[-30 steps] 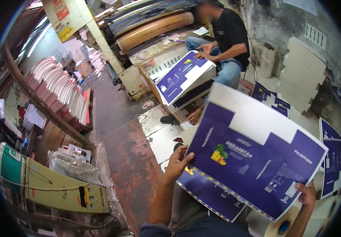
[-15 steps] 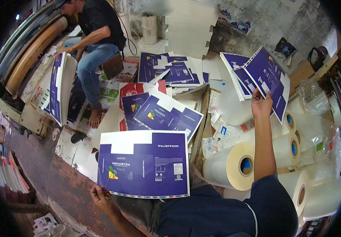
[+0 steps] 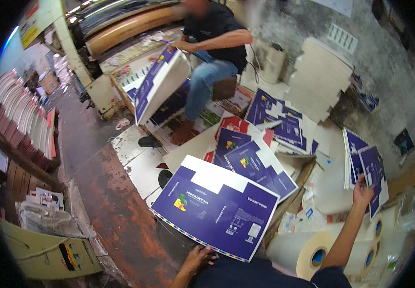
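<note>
A large purple printed sheet (image 3: 214,209) with white cut-out areas and a yellow-green fruit picture lies across my lap. At the middle of its near edge, along the coloured strip, my left hand (image 3: 198,258) has curled fingers closed on the border. Off to the right, my right hand (image 3: 362,193) grips the near edge of another purple sheet (image 3: 373,173), which stands tilted. Behind that sheet, a pile of similar sheets (image 3: 353,144) leans at the right. More purple sheets (image 3: 253,165) lie overlapping just beyond my lap.
Clear film rolls (image 3: 313,254) lie at the lower right. A seated co-worker (image 3: 217,41) holds a thick bundle of purple sheets (image 3: 157,86) beside a machine with a brown roller (image 3: 130,36). Stacked cut sheets (image 3: 320,77) stand against the wall; bundles of printed paper (image 3: 22,113) fill the left.
The view has turned left, so the scene sits further right. My left hand has shifted from the sheet's left corner to the middle of its near edge. My right hand still holds its sheet.
</note>
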The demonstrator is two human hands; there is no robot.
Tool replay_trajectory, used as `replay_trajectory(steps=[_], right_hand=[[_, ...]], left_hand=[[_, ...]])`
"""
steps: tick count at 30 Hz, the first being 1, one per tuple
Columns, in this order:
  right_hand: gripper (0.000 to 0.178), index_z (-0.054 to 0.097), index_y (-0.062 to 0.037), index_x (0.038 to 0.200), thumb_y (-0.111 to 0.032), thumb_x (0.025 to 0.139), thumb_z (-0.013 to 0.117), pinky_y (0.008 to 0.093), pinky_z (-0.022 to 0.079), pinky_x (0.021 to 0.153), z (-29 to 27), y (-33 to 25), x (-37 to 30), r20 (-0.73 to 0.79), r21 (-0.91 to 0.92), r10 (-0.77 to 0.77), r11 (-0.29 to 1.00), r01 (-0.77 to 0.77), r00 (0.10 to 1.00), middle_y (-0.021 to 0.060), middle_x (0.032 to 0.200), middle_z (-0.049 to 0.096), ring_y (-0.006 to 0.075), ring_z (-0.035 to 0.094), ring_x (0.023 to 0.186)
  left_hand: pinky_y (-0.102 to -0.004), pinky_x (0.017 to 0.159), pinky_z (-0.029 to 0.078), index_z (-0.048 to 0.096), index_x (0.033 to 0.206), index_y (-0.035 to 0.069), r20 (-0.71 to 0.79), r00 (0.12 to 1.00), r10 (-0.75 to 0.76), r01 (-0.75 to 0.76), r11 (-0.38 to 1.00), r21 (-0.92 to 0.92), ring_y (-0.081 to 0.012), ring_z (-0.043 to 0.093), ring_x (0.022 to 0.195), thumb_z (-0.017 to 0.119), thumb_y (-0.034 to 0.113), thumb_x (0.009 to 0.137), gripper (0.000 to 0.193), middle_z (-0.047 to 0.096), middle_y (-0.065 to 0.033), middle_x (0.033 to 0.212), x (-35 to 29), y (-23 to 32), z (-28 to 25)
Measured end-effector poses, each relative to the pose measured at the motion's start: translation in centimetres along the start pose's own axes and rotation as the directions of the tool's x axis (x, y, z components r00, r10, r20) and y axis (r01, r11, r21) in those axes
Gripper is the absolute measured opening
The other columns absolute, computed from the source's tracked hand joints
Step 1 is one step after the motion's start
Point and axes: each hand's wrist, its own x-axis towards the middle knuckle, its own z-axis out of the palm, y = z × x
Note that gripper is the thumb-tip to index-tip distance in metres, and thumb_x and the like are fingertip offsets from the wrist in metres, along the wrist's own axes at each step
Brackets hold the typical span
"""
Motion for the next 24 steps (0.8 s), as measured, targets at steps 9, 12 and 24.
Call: replay_trajectory(steps=[9,12,24], right_hand=[[0.042,0.055,-0.0017,0.125,-0.031,0.095,0.058,0.0333,0.053,0.077,5.0,9.8,-19.8,0.198,-0.553,0.504,0.766,-0.329,0.841,0.0051,0.109,0.056,0.0191,0.057,0.095],[0.037,0.058,-0.0053,0.124,-0.028,0.094,0.059,0.0333,0.052,0.076,4.1,12.8,-20.6,0.183,-0.681,0.449,0.700,-0.216,0.875,0.0024,0.108,0.055,0.0172,0.057,0.092],[0.034,0.058,-0.0100,0.120,-0.026,0.090,0.063,0.0355,0.048,0.075,-6.7,20.4,-17.4,0.101,-0.900,0.537,0.408,-0.152,0.838,0.0012,0.104,0.058,0.0142,0.054,0.090]], left_hand=[[-0.0354,0.078,0.053,0.055,0.115,0.005,-0.091,0.984,0.151,-0.175,0.906,-0.387,-0.0194,0.063,0.094,0.063,0.021,0.094,0.027,0.064,-0.0061,0.105,2.4,-1.0,2.1],[-0.0389,0.086,0.051,0.054,0.118,0.003,-0.101,0.975,0.200,-0.224,0.864,-0.450,-0.0215,0.062,0.100,0.062,0.015,0.094,0.028,0.063,-0.0081,0.110,2.9,-1.4,2.4],[-0.0292,0.082,0.049,0.061,0.106,0.000,-0.172,0.834,0.524,-0.551,0.787,-0.277,-0.0119,0.060,0.088,0.072,0.013,0.087,0.025,0.065,-0.0055,0.097,0.4,3.4,5.9]])
